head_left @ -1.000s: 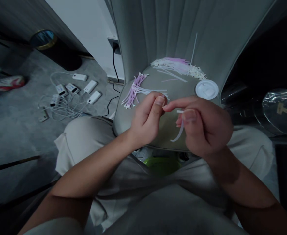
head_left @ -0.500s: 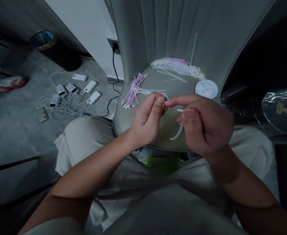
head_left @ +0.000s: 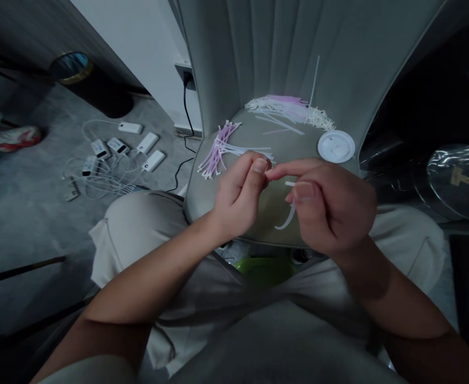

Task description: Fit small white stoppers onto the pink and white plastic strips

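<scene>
My left hand (head_left: 238, 198) is closed in a pinch over the chair seat (head_left: 202, 194); whatever sits between its thumb and forefinger is hidden. My right hand (head_left: 334, 205) grips a curved, thin white plastic strip (head_left: 287, 218) between thumb and bent fingers. Its forefinger stretches left and touches the left fingertips. Just beyond the left hand lies a bundle of purple strips (head_left: 217, 152) with small white ends, crossed by white strips (head_left: 246, 150). A larger pile of white and purple strips (head_left: 286, 106) rests by the backrest, beside a round white lid (head_left: 336, 146).
One strip (head_left: 314, 80) leans against the grey backrest (head_left: 258, 48). On the floor at left are several white power banks (head_left: 147, 143) with tangled cables (head_left: 102, 178) and a black bin (head_left: 98, 88). A plug (head_left: 186, 77) sits in the wall. Something green (head_left: 264, 269) shows below the seat.
My right hand has shifted slightly left and down with the curved strip, its forefinger still against the left fingertips. My left hand keeps its pinch, almost unmoved.
</scene>
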A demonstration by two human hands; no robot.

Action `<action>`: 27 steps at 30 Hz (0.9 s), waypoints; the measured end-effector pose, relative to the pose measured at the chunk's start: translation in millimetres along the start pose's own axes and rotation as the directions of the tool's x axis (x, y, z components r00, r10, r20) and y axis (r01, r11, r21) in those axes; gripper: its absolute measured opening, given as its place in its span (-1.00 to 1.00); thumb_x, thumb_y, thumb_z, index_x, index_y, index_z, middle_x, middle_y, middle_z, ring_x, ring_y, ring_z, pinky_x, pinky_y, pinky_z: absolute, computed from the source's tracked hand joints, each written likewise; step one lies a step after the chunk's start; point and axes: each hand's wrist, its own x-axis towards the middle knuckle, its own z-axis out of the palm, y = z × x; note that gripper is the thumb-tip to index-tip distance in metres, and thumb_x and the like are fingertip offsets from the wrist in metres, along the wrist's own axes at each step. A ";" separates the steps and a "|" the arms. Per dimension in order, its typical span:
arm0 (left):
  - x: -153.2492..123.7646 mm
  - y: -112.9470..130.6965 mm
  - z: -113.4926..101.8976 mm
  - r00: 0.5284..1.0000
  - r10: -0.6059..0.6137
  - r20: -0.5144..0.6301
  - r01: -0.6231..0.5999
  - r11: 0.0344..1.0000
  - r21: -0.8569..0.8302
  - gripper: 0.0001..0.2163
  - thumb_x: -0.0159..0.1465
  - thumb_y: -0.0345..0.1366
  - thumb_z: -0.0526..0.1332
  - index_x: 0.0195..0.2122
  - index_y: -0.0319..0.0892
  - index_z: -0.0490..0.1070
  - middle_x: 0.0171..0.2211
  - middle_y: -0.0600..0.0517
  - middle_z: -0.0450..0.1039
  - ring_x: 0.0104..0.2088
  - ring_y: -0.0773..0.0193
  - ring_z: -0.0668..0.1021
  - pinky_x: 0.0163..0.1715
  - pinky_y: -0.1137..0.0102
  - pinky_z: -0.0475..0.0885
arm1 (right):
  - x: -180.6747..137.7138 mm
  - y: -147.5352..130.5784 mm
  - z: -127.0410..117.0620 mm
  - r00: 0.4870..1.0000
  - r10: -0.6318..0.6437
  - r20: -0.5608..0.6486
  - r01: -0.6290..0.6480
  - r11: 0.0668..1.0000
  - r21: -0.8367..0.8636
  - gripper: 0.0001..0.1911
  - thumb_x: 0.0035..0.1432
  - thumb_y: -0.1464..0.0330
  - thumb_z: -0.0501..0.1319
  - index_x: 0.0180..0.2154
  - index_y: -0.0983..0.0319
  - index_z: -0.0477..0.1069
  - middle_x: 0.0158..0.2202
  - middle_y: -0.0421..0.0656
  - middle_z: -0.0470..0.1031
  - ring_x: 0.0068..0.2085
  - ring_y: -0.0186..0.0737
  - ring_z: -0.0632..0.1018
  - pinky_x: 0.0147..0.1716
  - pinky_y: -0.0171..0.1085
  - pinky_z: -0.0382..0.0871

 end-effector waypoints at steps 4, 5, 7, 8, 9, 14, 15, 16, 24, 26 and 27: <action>-2.5 0.3 -1.3 0.999 -0.016 0.030 0.016 1.000 -0.003 -0.71 0.49 -0.10 0.03 -0.33 -0.11 0.32 -0.49 0.14 0.25 -0.50 0.43 0.32 -0.46 0.48 0.29 | 0.7 2.8 -0.2 0.999 0.007 -0.036 -0.007 1.000 -0.009 -0.85 0.30 0.47 0.13 -0.27 0.20 0.46 -0.25 -0.19 0.69 -0.22 -0.37 0.69 -0.18 -0.45 0.57; -2.9 0.5 -1.5 0.999 -0.011 0.031 0.011 1.000 -0.002 -0.72 0.49 -0.11 0.04 -0.33 -0.12 0.32 -0.49 0.14 0.24 -0.50 0.43 0.31 -0.46 0.48 0.29 | 1.0 2.8 -0.4 0.999 0.008 -0.035 -0.009 1.000 -0.015 -0.84 0.31 0.47 0.13 -0.25 0.20 0.47 -0.25 -0.20 0.69 -0.23 -0.37 0.69 -0.18 -0.46 0.57; -3.3 0.9 -1.5 0.999 -0.005 0.038 0.005 1.000 -0.010 -0.73 0.49 -0.12 0.04 -0.33 -0.12 0.32 -0.50 0.15 0.23 -0.51 0.44 0.30 -0.47 0.49 0.29 | 1.2 2.0 -0.8 1.000 0.003 -0.027 -0.003 1.000 -0.015 -0.85 0.31 0.47 0.13 -0.27 0.20 0.46 -0.26 -0.19 0.69 -0.24 -0.36 0.69 -0.19 -0.46 0.57; -3.2 1.1 -1.5 0.999 -0.002 0.041 0.002 1.000 -0.018 -0.73 0.49 -0.13 0.03 -0.32 -0.11 0.32 -0.50 0.15 0.22 -0.51 0.44 0.30 -0.47 0.49 0.29 | 1.2 1.6 -1.1 1.000 0.001 -0.024 -0.001 1.000 -0.012 -0.86 0.30 0.47 0.14 -0.29 0.19 0.44 -0.26 -0.19 0.69 -0.23 -0.36 0.70 -0.19 -0.45 0.58; -3.0 1.3 -1.4 0.999 -0.002 0.040 0.003 1.000 -0.022 -0.73 0.49 -0.13 0.03 -0.32 -0.11 0.31 -0.50 0.15 0.22 -0.52 0.44 0.29 -0.47 0.49 0.29 | 1.0 1.1 -1.3 1.000 0.010 -0.006 -0.010 1.000 -0.018 -0.85 0.30 0.48 0.13 -0.30 0.19 0.42 -0.25 -0.19 0.69 -0.22 -0.36 0.70 -0.18 -0.45 0.58; -0.5 1.4 -1.1 1.000 0.013 0.014 -0.014 0.999 0.048 -0.68 0.48 -0.08 0.04 -0.36 -0.12 0.30 -0.52 0.15 0.23 -0.54 0.43 0.29 -0.51 0.47 0.26 | -0.2 1.3 -1.1 1.000 -0.012 0.014 0.012 1.000 -0.013 -0.85 0.29 0.48 0.13 -0.33 0.16 0.38 -0.23 -0.18 0.69 -0.21 -0.33 0.70 -0.20 -0.41 0.58; 0.1 1.5 -1.0 1.000 0.024 0.007 -0.025 0.998 0.061 -0.68 0.48 -0.09 0.04 -0.37 -0.13 0.30 -0.53 0.14 0.24 -0.53 0.43 0.29 -0.52 0.47 0.25 | -0.5 1.7 -0.7 1.000 -0.028 0.008 0.028 1.000 0.000 -0.86 0.28 0.48 0.14 -0.34 0.17 0.38 -0.24 -0.16 0.70 -0.21 -0.31 0.70 -0.20 -0.40 0.58; 0.7 1.6 -1.0 0.999 0.041 0.002 -0.041 0.997 0.064 -0.68 0.48 -0.11 0.04 -0.38 -0.13 0.31 -0.53 0.14 0.24 -0.53 0.43 0.30 -0.52 0.47 0.24 | -0.7 2.2 -0.3 0.999 -0.040 -0.001 0.040 0.999 0.011 -0.87 0.27 0.48 0.15 -0.34 0.18 0.38 -0.25 -0.13 0.70 -0.20 -0.29 0.70 -0.19 -0.40 0.58; -0.6 2.7 -1.1 0.999 0.030 0.010 -0.030 0.999 -0.039 -0.72 0.48 -0.16 0.07 -0.36 -0.13 0.35 -0.50 0.14 0.25 -0.50 0.43 0.30 -0.50 0.47 0.24 | 0.1 4.3 1.2 0.999 -0.046 -0.017 0.046 0.999 0.015 -0.87 0.25 0.47 0.16 -0.36 0.18 0.39 -0.27 -0.15 0.69 -0.25 -0.28 0.70 -0.26 -0.37 0.58; -1.9 2.4 -1.2 1.000 -0.014 0.026 0.016 0.997 -0.077 -0.73 0.48 -0.15 0.07 -0.35 -0.13 0.34 -0.49 0.14 0.25 -0.50 0.43 0.29 -0.47 0.47 0.25 | 0.7 3.3 0.5 0.999 -0.025 -0.023 0.025 1.000 0.010 -0.85 0.26 0.47 0.15 -0.35 0.15 0.39 -0.27 -0.18 0.69 -0.25 -0.28 0.69 -0.28 -0.36 0.58; -2.4 2.2 -1.2 0.999 -0.031 0.035 0.034 0.995 -0.091 -0.73 0.48 -0.15 0.06 -0.34 -0.13 0.34 -0.48 0.14 0.24 -0.50 0.43 0.28 -0.46 0.47 0.26 | 0.8 2.6 0.2 1.000 -0.010 -0.021 0.010 1.000 0.008 -0.84 0.26 0.47 0.14 -0.35 0.14 0.39 -0.26 -0.19 0.69 -0.24 -0.29 0.69 -0.27 -0.36 0.59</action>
